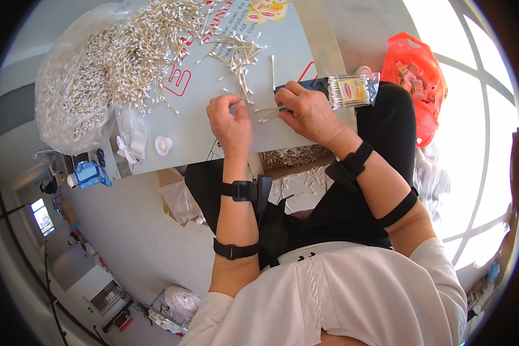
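My left hand (230,124) has its thumb and fingers closed at the tip of a cotton swab (232,94), beside a small loose bunch of swabs (239,57). A few cotton swabs (266,113) stick out leftward from the pinched fingers of my right hand (312,115). Just beyond the right hand lies a clear pack of cotton swabs (352,91) with a yellow label, next to a dark flat thing (311,85) partly hidden by the hand. One single swab (273,72) lies apart on the table (202,130).
A big heap of cotton swabs (127,57) spills from a clear plastic bag (52,104) at the left. Yellow cards (265,10) lie at the far edge. A red bag (412,75) of small packs stands right. Below the tabletop is a box of swabs (294,157).
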{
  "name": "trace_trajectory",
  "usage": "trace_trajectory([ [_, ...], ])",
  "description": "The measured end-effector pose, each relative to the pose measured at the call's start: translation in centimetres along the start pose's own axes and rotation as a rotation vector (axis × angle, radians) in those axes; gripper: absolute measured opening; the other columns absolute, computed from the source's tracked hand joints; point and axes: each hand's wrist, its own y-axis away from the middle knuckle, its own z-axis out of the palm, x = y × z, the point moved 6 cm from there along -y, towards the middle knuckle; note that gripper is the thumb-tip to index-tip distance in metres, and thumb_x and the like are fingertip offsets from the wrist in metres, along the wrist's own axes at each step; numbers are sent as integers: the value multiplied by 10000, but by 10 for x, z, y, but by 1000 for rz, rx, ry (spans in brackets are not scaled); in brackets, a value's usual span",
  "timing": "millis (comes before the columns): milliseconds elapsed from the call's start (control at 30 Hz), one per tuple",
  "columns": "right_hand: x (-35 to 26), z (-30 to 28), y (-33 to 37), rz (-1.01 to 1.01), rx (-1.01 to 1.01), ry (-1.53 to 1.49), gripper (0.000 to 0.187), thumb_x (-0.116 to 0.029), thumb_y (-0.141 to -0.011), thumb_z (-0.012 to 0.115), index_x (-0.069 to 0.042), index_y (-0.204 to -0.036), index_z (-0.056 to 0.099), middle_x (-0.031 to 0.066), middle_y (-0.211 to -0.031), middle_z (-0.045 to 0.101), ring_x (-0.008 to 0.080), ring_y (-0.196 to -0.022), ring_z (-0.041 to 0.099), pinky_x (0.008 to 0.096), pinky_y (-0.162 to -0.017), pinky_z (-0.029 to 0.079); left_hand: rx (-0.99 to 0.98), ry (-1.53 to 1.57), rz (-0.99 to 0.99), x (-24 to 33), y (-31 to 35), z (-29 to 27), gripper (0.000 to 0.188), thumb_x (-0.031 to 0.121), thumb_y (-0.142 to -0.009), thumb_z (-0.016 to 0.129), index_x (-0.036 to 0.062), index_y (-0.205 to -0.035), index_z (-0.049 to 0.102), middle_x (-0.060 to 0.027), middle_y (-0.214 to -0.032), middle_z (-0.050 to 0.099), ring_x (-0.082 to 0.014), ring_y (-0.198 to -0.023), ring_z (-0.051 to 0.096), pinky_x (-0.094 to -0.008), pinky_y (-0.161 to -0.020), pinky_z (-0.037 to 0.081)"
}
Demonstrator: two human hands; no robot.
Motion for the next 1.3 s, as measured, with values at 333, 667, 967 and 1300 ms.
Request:
trace_trajectory([
  [333,-2,5,-1,-25,-26,73,75,-107,-808,649,-65,-765,604,105,-850,560,313,-704,631,410,-612,512,44,-385,-314,-8,-30,6,250,228,-779,725,31,-898,626,-121,-957,618,-329,-965,559,-447,-824,465],
  [667,-1,1,1,-66,-28,50,100,-97,-806,634,-54,-729,587,116,-831,557,320,-699,624,414,-615,510,-280,-142,-266,-18,-26,7,93,79,-750,727,39,-790,653,-103,-841,631,-304,-821,597,-422,-736,493],
  [967,3,4,3,-45,-41,10,138,-73,-759,708,-56,-795,575,101,-861,533,325,-738,605,417,-632,494,-248,78,-293,-3,-25,7,160,-16,-740,670,49,-885,661,-74,-878,613,-262,-905,594,-383,-761,498],
  [1300,1,4,4,-46,-45,36,145,-91,-765,698,-57,-798,561,98,-854,529,319,-729,599,423,-617,487,-309,-265,356,47,-72,37,176,9,-692,746,104,-828,687,-36,-953,576,-264,-1018,501,-406,-871,396],
])
